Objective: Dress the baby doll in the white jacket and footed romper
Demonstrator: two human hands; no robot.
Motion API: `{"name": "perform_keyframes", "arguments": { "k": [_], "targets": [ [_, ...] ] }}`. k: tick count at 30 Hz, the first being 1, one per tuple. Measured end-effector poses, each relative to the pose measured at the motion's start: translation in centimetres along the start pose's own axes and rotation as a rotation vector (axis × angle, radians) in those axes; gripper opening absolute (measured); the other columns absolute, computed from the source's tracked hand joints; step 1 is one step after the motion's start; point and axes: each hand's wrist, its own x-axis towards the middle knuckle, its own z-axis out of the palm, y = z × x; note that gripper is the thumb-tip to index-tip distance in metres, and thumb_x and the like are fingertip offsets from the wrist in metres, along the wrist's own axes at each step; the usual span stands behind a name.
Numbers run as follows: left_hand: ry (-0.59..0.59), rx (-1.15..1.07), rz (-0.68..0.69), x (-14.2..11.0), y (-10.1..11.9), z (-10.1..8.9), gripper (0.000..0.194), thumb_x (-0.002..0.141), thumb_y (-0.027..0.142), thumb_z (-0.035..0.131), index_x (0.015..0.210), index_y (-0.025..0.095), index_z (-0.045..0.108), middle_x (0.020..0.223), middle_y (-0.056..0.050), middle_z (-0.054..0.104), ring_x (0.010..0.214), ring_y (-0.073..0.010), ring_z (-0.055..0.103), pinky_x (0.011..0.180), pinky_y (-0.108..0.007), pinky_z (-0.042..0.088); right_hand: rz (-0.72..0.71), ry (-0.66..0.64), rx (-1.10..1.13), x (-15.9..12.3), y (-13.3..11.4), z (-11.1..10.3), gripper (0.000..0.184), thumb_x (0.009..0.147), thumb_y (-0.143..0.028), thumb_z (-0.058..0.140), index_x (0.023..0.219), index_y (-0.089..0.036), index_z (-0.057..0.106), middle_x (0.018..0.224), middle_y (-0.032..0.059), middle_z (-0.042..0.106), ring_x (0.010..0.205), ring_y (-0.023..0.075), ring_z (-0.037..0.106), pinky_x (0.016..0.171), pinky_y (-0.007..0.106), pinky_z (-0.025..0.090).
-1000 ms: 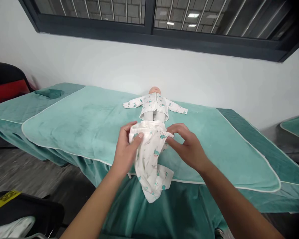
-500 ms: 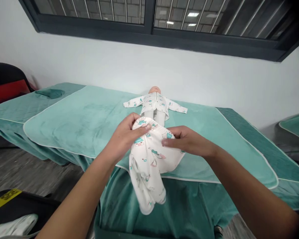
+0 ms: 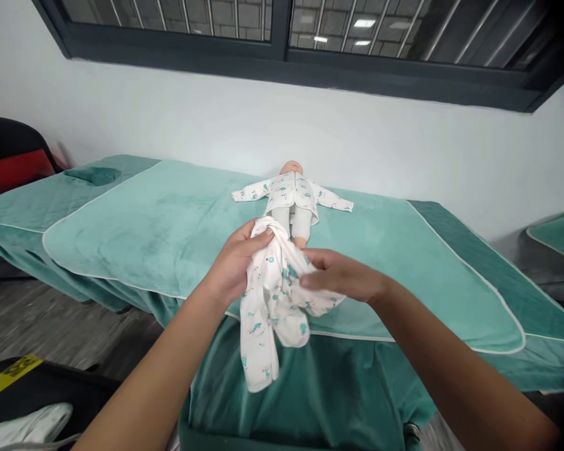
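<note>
Small white baby pants (image 3: 258,313) with a teal and pink print hang bunched between my hands, both legs dangling over the bed's front edge. My left hand (image 3: 232,260) is closed on the gathered waist, thumb on top. On the other side my right hand (image 3: 338,274) pinches the cloth; its fingertips are partly hidden and slightly blurred. Beyond them a baby doll (image 3: 301,220) lies on its back, head toward the wall, arms spread. It wears a matching printed jacket (image 3: 284,190) and pale leg coverings. One foot shows beside the pants.
The doll lies on a light teal cover (image 3: 183,219) over a bed with a face hole (image 3: 94,176) at its left end. A barred window (image 3: 282,47) is above. A black and red chair (image 3: 16,160) stands left; a black bag (image 3: 51,391) sits at lower left.
The pants have been gathered up and turned in my hands, and their legs now hang more apart. My right hand has shifted slightly left. The doll has stayed still.
</note>
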Motion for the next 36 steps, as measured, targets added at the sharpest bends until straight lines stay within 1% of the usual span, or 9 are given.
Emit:
{"name": "perform_keyframes", "arguments": {
  "k": [2, 7, 10, 15, 19, 25, 30, 34, 36],
  "targets": [
    [-0.006, 0.008, -0.032, 0.1, -0.4, 0.0, 0.029, 0.077, 0.036, 0.079, 0.093, 0.017, 0.065, 0.074, 0.001, 0.065, 0.061, -0.0105, 0.06, 0.057, -0.02, 0.048, 0.03, -0.046, -0.069, 0.1, 0.2, 0.5, 0.031, 0.081, -0.043, 0.077, 0.098, -0.018, 0.074, 0.097, 0.0037, 0.073, 0.086, 0.0182, 0.066, 0.076, 0.029, 0.051],
    [-0.116, 0.258, -0.151, -1.0, -1.7, -0.1, 0.044, 0.075, 0.043, 0.08, 0.109, 0.019, 0.069, 0.089, -0.004, 0.072, 0.076, -0.0158, 0.065, 0.066, -0.024, 0.051, -0.091, 0.381, 0.149, 1.4, 0.8, 1.1, 0.031, 0.084, -0.046, 0.07, 0.098, -0.019, 0.071, 0.088, 0.0039, 0.073, 0.076, 0.0187, 0.065, 0.064, 0.028, 0.048],
    [-0.243, 0.403, -0.229, -1.7, -1.9, -0.3, 0.039, 0.072, 0.037, 0.083, 0.104, 0.018, 0.072, 0.097, -0.005, 0.073, 0.086, -0.0187, 0.067, 0.072, -0.025, 0.05, -0.107, 0.501, 0.234, 1.9, 1.0, 1.3, 0.022, 0.083, -0.04, 0.069, 0.091, -0.019, 0.071, 0.086, 0.0036, 0.072, 0.077, 0.0194, 0.064, 0.064, 0.027, 0.048],
    [0.078, 0.067, -0.107, -1.1, -3.0, -0.8, 0.028, 0.073, 0.029, 0.078, 0.097, 0.017, 0.07, 0.081, -0.001, 0.07, 0.069, -0.0136, 0.063, 0.063, -0.022, 0.047, -0.052, 0.325, 0.381, 1.2, 3.2, 2.4, 0.033, 0.076, -0.041, 0.077, 0.101, -0.02, 0.072, 0.096, 0.005, 0.074, 0.08, 0.0202, 0.066, 0.07, 0.03, 0.05],
    [0.133, -0.036, -0.23, -1.0, -4.7, -1.4, 0.026, 0.073, 0.034, 0.079, 0.074, 0.015, 0.062, 0.058, 0.004, 0.056, 0.049, -0.0085, 0.05, 0.048, -0.02, 0.04, 0.15, 0.061, 0.214, 0.5, 6.2, 3.5, 0.041, 0.07, -0.043, 0.085, 0.098, -0.015, 0.074, 0.088, 0.0055, 0.073, 0.076, 0.0194, 0.065, 0.071, 0.032, 0.049],
    [-0.076, 0.031, -0.404, -3.3, -6.3, -2.2, 0.044, 0.081, 0.046, 0.074, 0.113, 0.016, 0.067, 0.098, -0.009, 0.073, 0.082, -0.0191, 0.068, 0.074, -0.029, 0.053, -0.047, 0.399, 0.454, 1.1, 8.1, 3.0, 0.037, 0.078, -0.05, 0.077, 0.096, -0.018, 0.073, 0.087, 0.0043, 0.074, 0.08, 0.0192, 0.066, 0.077, 0.031, 0.05],
    [-0.31, 0.13, -0.454, -4.8, -6.6, -1.8, 0.056, 0.07, 0.028, 0.085, 0.122, 0.018, 0.066, 0.108, -0.009, 0.073, 0.098, -0.0244, 0.068, 0.091, -0.034, 0.051, -0.007, 0.44, 0.542, 0.5, 10.0, 2.9, 0.036, 0.081, -0.05, 0.074, 0.094, -0.017, 0.073, 0.081, 0.0057, 0.072, 0.073, 0.02, 0.065, 0.066, 0.031, 0.048],
    [-0.005, -0.032, -0.38, -4.5, -7.9, -2.0, 0.035, 0.076, 0.029, 0.08, 0.107, 0.02, 0.068, 0.093, -0.004, 0.072, 0.083, -0.0187, 0.068, 0.08, -0.031, 0.054, -0.022, 0.369, 0.622, -1.0, 11.9, 3.4, 0.038, 0.078, -0.047, 0.077, 0.102, -0.018, 0.072, 0.086, 0.0052, 0.072, 0.075, 0.0188, 0.065, 0.074, 0.032, 0.049],
    [0.093, -0.13, -0.32, -4.0, -8.6, -2.2, 0.026, 0.077, 0.027, 0.079, 0.097, 0.021, 0.065, 0.083, 0.0, 0.068, 0.073, -0.0145, 0.066, 0.072, -0.027, 0.053, 0.009, 0.24, 0.565, -1.6, 12.5, 3.6, 0.042, 0.074, -0.047, 0.081, 0.102, -0.017, 0.073, 0.088, 0.0051, 0.072, 0.075, 0.018, 0.064, 0.075, 0.031, 0.048]
  ]
}}
